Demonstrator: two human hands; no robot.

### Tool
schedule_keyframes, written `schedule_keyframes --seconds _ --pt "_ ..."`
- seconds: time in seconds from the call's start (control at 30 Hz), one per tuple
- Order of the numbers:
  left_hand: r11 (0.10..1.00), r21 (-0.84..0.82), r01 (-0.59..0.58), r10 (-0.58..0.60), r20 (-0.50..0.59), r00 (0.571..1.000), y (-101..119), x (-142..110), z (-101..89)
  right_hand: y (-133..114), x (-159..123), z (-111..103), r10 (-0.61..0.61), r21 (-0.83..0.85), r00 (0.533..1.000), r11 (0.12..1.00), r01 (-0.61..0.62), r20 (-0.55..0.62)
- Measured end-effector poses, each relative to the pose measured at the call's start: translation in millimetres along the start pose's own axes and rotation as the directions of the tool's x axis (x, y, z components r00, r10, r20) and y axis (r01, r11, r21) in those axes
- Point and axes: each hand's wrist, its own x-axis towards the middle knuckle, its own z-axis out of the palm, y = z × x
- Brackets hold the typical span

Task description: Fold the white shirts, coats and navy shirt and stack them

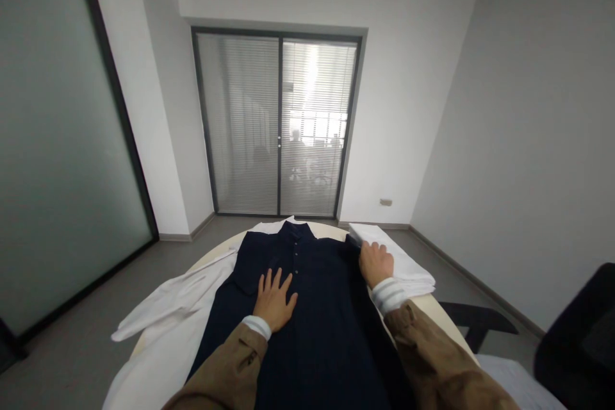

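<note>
A navy blue shirt (327, 320) with a collar and a buttoned placket lies spread front up, its collar toward the far side. My left hand (275, 303) rests flat on the chest of this shirt, left of the buttons, fingers spread. At the shirt's right shoulder, my right hand (377, 264) has its fingers curled over the dark cloth, which lifts a little there; the fingertips are partly hidden. Beneath and to the left spreads a white garment (177, 307), one long sleeve reaching out over the table's edge.
A pale round table (444, 327) bears the clothes. Folded white cloth (408, 262) lies beside my right hand. Black chair parts (581, 327) stand at the right, near another white cloth (516, 378). Beyond the table are glazed panels with blinds (240, 122).
</note>
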Motion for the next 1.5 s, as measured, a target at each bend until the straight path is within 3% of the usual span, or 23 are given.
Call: schedule_keyframes --seconds 0.13,0.3,0.37,0.47,0.6,0.73,0.9,1.07,1.2,1.33,1.43,1.5 --pt "1.0 -0.019 -0.018 0.018 -0.006 1.0 -1 -1 -1.3 -2 19 -8 0.052 0.021 0.997 0.998 -0.054 0.052" --pt "0.997 -0.047 -0.061 0.063 0.031 0.998 1 -2 -8.0 -1 27 -11 0.084 0.202 0.99 0.974 -0.105 0.111" --pt "0.998 -0.043 -0.054 0.056 0.049 0.997 1 -2 -9.8 -5 22 -7 0.036 0.302 0.992 0.951 -0.07 0.119" --pt "0.998 -0.036 -0.048 0.05 0.059 0.997 2 -2 -9.9 -15 5 4 -0.127 0.442 0.989 0.893 0.08 0.078" --pt "0.998 -0.035 -0.045 0.047 0.056 0.997 3 -2 -7.7 -32 -22 20 -0.314 0.539 0.947 0.811 0.226 0.076" --pt "0.999 -0.029 -0.046 0.047 0.057 0.997 3 -1 -6.6 -43 -40 29 -0.274 0.51 0.944 0.848 0.148 0.182" --pt "0.998 -0.04 -0.05 0.052 0.042 0.998 4 -1 -6.4 -53 -43 45 -0.216 0.496 0.956 0.863 0.092 0.199" --pt "0.998 -0.038 -0.051 0.053 0.049 0.997 4 -2 -7.2 -55 -35 58 -0.181 0.626 0.983 0.771 0.12 0.034" --pt "0.998 -0.032 -0.045 0.047 0.062 0.997 4 -1 -7.8 -53 -34 62 -0.351 0.697 0.932 0.647 0.308 -0.087" --pt "0.999 -0.028 -0.046 0.048 0.072 0.996 4 -1 -7.7 -53 -39 70 -0.458 0.667 0.887 0.679 0.305 0.06" --pt "0.999 -0.026 -0.045 0.046 0.068 0.997 4 -1 -7.4 -52 -41 79 -0.475 0.609 0.852 0.75 0.26 0.221" --pt "0.999 -0.027 -0.046 0.048 0.062 0.997 4 -1 -7.6 -50 -39 83 -0.474 0.578 0.839 0.776 0.254 0.267"
